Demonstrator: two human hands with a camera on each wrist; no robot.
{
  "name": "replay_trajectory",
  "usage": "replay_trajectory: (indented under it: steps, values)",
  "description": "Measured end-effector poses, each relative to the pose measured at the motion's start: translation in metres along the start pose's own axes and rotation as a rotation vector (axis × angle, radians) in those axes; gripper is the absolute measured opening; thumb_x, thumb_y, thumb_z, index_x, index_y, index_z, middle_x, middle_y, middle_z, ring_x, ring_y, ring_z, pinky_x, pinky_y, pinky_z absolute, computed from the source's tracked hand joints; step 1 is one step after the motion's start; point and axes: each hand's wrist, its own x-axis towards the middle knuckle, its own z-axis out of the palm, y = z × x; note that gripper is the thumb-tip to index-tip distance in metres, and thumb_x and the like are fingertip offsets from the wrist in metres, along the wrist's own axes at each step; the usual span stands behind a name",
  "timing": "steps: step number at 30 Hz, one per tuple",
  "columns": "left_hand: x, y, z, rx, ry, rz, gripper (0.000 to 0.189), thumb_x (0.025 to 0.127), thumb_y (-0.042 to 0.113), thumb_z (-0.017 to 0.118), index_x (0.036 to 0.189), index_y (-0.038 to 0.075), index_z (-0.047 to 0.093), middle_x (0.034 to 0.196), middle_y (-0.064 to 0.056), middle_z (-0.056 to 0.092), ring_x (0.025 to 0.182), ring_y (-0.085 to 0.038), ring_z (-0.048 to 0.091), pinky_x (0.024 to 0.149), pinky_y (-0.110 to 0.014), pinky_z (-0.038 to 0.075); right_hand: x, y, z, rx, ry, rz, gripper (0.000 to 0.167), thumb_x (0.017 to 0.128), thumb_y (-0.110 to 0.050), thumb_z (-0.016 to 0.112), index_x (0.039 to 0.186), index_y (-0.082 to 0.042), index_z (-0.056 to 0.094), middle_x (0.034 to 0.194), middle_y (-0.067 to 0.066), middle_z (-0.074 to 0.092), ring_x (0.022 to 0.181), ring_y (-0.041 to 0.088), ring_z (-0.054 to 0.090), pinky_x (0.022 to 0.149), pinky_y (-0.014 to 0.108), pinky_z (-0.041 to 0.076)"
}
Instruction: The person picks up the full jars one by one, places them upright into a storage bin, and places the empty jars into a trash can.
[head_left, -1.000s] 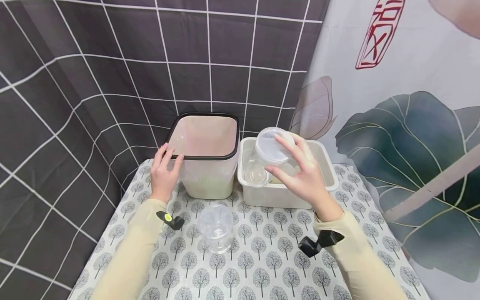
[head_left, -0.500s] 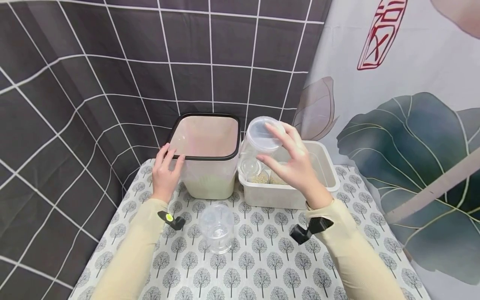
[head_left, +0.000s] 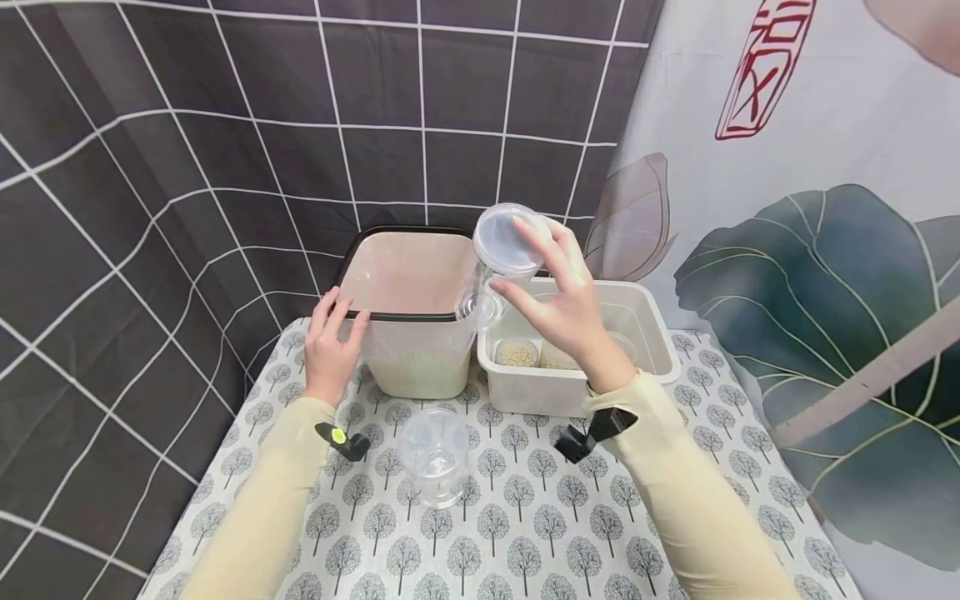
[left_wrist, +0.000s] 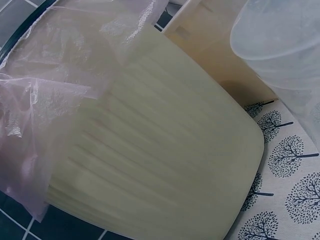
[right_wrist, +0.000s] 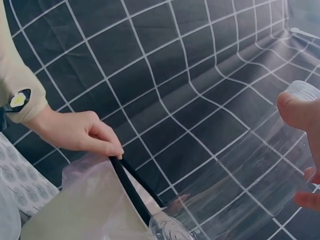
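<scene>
My right hand (head_left: pixel 562 308) grips a clear plastic jar (head_left: pixel 501 242) by its whitish lid end. The jar looks empty and tilts, its base overlapping the right rim of the trash can in the head view. In the right wrist view the transparent jar body (right_wrist: pixel 240 185) slants down toward the rim. My left hand (head_left: pixel 330 354) pinches the dark rim at the can's left front corner, fingers over the edge. The trash can (head_left: pixel 416 362) is pale green with a thin pinkish liner bag (left_wrist: pixel 65 55) folded over its top. A second clear lidded jar (head_left: pixel 435 458) stands on the tablecloth in front.
Right of the can sits an off-white tub (head_left: pixel 540 390). Inside it lie containers, one a clear jar of pale beans or grains (head_left: pixel 517 353). A tree-print tablecloth (head_left: pixel 517 533) covers the table. Dark grid-patterned curtain (head_left: pixel 270 158) hangs behind and to the left.
My right hand has lifted the jar up and leftward from over the tub to the trash can's right rim, uncovering the jar of beans. My left hand stays on the rim.
</scene>
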Motion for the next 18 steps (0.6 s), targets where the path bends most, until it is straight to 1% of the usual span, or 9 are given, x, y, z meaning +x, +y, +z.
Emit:
replay_trajectory:
  steps: [3,8,13,16,18]
  values:
    - [0.000,0.001,0.000,0.003,-0.001,0.002,0.036,0.090,0.025,0.062,0.114,-0.002,0.062,0.130,-0.018,0.050,0.124,-0.030,0.045,0.104,-0.034,0.036,0.005,-0.001,0.004,0.001,0.004,0.003,0.067,0.064,-0.005,0.084,0.124,-0.005,0.056,0.127,0.015,0.049,0.117,0.027,0.045,0.094,0.036,0.041]
    - [0.001,0.003,-0.002,0.001,0.004,0.005,0.035,0.090,0.024,0.063,0.114,-0.001,0.062,0.130,-0.018,0.050,0.124,-0.030,0.045,0.104,-0.034,0.036,0.011,0.000,0.014,0.001,0.020,-0.007,0.066,0.064,-0.006,0.085,0.123,0.000,0.055,0.127,0.019,0.049,0.118,0.028,0.044,0.095,0.037,0.040]
    - [0.001,0.004,-0.003,0.006,-0.001,-0.003,0.035,0.090,0.025,0.063,0.113,-0.001,0.062,0.130,-0.018,0.050,0.124,-0.029,0.044,0.104,-0.035,0.036,0.017,0.005,0.025,-0.003,0.027,-0.042,0.064,0.068,-0.009,0.083,0.124,0.000,0.054,0.126,0.019,0.048,0.117,0.026,0.044,0.095,0.036,0.040]
    - [0.000,0.004,-0.002,0.010,-0.002,-0.006,0.035,0.090,0.025,0.063,0.113,-0.001,0.062,0.130,-0.017,0.050,0.124,-0.030,0.044,0.104,-0.035,0.036,0.018,0.007,0.030,-0.007,0.028,-0.047,0.063,0.070,-0.010,0.082,0.125,0.000,0.053,0.126,0.020,0.048,0.118,0.025,0.043,0.095,0.035,0.041]
    - [0.000,0.004,-0.002,0.011,-0.001,-0.004,0.035,0.090,0.025,0.063,0.113,-0.001,0.062,0.130,-0.017,0.050,0.123,-0.031,0.045,0.104,-0.035,0.036,0.018,0.009,0.033,0.000,0.038,-0.036,0.063,0.069,-0.010,0.082,0.125,0.000,0.054,0.126,0.019,0.048,0.119,0.024,0.043,0.095,0.034,0.041]
